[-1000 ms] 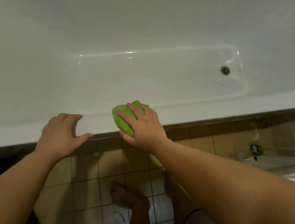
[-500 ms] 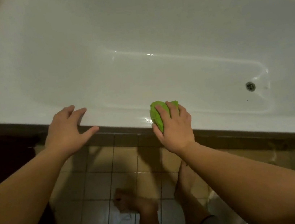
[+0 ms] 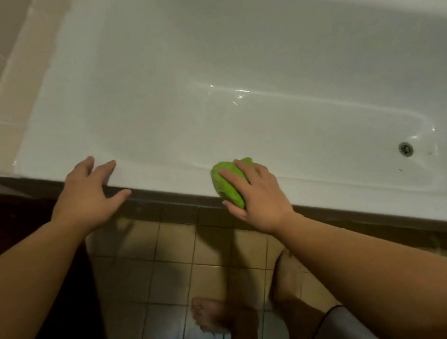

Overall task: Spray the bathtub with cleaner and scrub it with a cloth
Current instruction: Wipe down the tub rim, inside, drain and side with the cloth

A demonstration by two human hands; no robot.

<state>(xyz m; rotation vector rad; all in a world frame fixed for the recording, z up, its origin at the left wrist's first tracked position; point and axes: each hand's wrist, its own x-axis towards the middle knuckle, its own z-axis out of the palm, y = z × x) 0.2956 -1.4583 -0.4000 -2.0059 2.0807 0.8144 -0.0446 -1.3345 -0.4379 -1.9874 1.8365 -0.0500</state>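
**Scrubbing the near rim**

Right hand (image 3: pixel 258 197) grips the bunched green cloth (image 3: pixel 228 184), fingers curled over it, thumb under; the cloth sits on the near rim of the tub (image 3: pixel 144 65), left of the drain (image 3: pixel 405 149). Left hand (image 3: pixel 89 194) lies flat and unclenched on the same rim, further from the drain, holding nothing. Advice: keep the palm weight over the cloth, stroke along the rim, brace on the left hand. Tub floor looks wet, though glare may mislead. No spray bottle in view.
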